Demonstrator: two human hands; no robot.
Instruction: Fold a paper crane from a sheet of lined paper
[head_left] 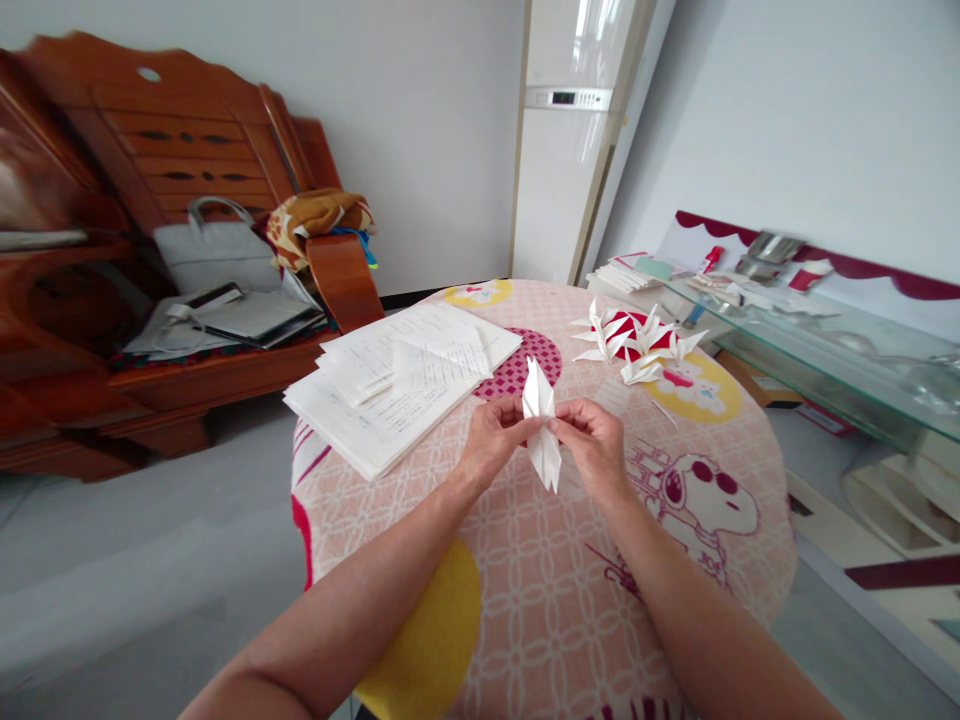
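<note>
A white folded paper, long and pointed at both ends, is held upright over the table between my two hands. My left hand pinches its left side at the middle with thumb and fingers. On the opposite side, my right hand pinches it at the same height, the thumbs almost meeting. The paper's lower end is split into two points. Several white folded paper cranes lie clustered at the table's far right. To the left rests a stack of written sheets, with a loose folded sheet on top.
A patterned cloth covers the round table. Along the right stands a glass shelf carrying metal cups and small items. A wooden chair with a grey bag is at the left. A tall white cabinet-like unit stands behind.
</note>
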